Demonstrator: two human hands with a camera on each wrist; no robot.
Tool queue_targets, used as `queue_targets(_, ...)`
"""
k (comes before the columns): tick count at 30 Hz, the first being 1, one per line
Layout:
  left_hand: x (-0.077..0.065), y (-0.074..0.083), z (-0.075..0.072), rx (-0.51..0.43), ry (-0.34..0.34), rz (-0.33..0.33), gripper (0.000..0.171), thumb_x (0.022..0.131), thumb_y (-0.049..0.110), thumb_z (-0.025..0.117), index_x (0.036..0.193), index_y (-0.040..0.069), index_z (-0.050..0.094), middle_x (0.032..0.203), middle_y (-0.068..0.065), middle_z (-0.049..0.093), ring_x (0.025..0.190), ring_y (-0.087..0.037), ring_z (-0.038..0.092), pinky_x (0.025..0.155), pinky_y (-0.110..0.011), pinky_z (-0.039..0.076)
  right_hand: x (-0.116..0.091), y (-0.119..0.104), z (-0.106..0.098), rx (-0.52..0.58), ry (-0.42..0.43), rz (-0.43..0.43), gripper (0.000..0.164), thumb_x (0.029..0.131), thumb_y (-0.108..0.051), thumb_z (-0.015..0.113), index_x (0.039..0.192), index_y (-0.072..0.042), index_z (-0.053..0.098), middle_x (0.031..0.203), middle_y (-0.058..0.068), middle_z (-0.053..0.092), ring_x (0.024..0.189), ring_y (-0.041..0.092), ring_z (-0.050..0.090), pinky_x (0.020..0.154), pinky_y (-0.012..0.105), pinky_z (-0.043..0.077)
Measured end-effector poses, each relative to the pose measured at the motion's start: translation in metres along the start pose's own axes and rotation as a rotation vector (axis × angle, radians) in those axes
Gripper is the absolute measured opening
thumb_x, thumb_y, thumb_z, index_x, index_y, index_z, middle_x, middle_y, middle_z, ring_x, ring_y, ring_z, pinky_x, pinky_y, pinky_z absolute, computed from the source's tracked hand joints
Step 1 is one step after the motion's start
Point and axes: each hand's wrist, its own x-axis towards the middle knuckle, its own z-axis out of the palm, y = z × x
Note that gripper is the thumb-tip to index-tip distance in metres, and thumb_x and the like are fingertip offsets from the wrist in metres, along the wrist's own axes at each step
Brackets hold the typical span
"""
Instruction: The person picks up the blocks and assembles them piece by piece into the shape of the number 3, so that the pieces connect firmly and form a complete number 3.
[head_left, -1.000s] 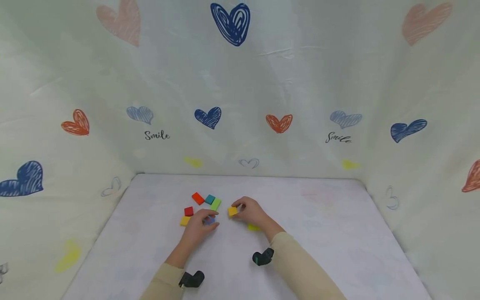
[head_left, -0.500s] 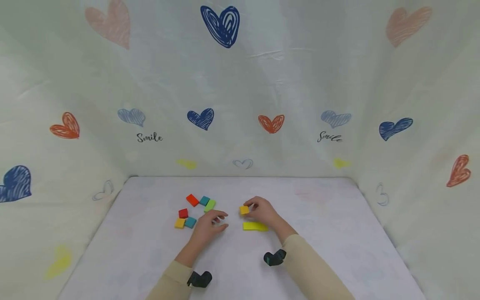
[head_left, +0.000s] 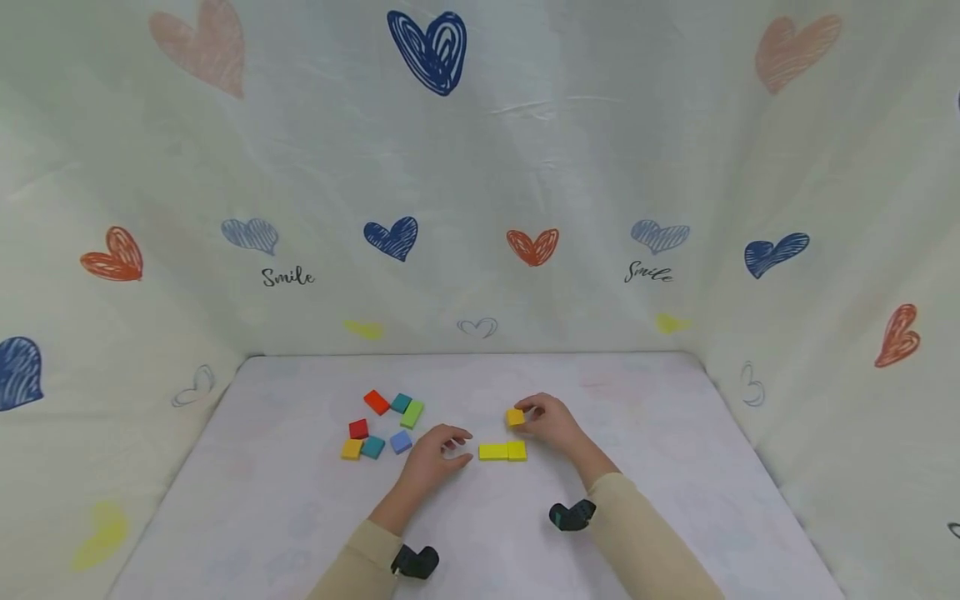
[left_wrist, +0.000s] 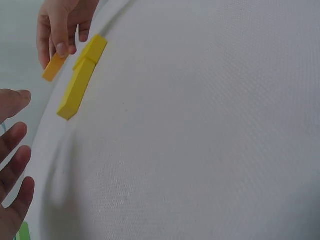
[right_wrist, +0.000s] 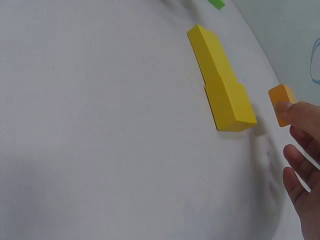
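Note:
My right hand (head_left: pixel 551 423) pinches a small orange-yellow block (head_left: pixel 515 417) between thumb and fingers, above the table. In the right wrist view the thumb presses on the face of this block (right_wrist: pixel 281 102). In front of that hand, two yellow blocks (head_left: pixel 493 452) lie end to end in a row, one long and one shorter (head_left: pixel 517 451). My left hand (head_left: pixel 433 457) hovers just left of the row, thumb and fingers spread apart with nothing between them. A blue block (head_left: pixel 401 442) lies behind and to the left of it.
Left on the white table (head_left: pixel 615 517) lie several loose blocks: red (head_left: pixel 358 428), orange (head_left: pixel 352 449), teal (head_left: pixel 372 447), orange-red (head_left: pixel 377 402), another teal (head_left: pixel 401 403) and green (head_left: pixel 412 414). A heart-printed curtain (head_left: pixel 480 167) rises behind the table and along both sides.
Both hands have moved right, the right one carrying the orange-yellow block. The left hand has come away from the blue block, and the yellow row shows fully. The head view has turned slightly right.

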Motion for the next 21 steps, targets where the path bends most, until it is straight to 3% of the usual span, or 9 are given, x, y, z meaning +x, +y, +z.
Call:
queue_targets(10,0.005,-0.001,0.017,-0.034,-0.012,0.000,0.033,0.080,0.017,0.081,0.112,0.017,0.069,0.097,0.007,0.062,0.091,-0.015,0.054,0.087,-0.038,0.050,-0.004,0.019,-0.012,0.033,0.026,0.051,0.031,0.079,-0.013,0.082,0.109,-0.014,0.073,0.102,0.000,0.061,0.084,0.020,0.050,0.071,0.031,0.044)
queue_targets(21,0.003,-0.008,0.034,-0.095,0.077,-0.013,0.033,0.078,0.015,0.083,0.108,0.014,0.070,0.095,0.006,0.065,0.094,-0.017,0.060,0.088,-0.040,0.050,-0.007,0.032,-0.012,0.051,-0.020,0.032,0.031,0.080,-0.009,0.080,0.109,-0.014,0.072,0.093,0.001,0.059,0.083,0.020,0.049,0.072,0.032,0.043)
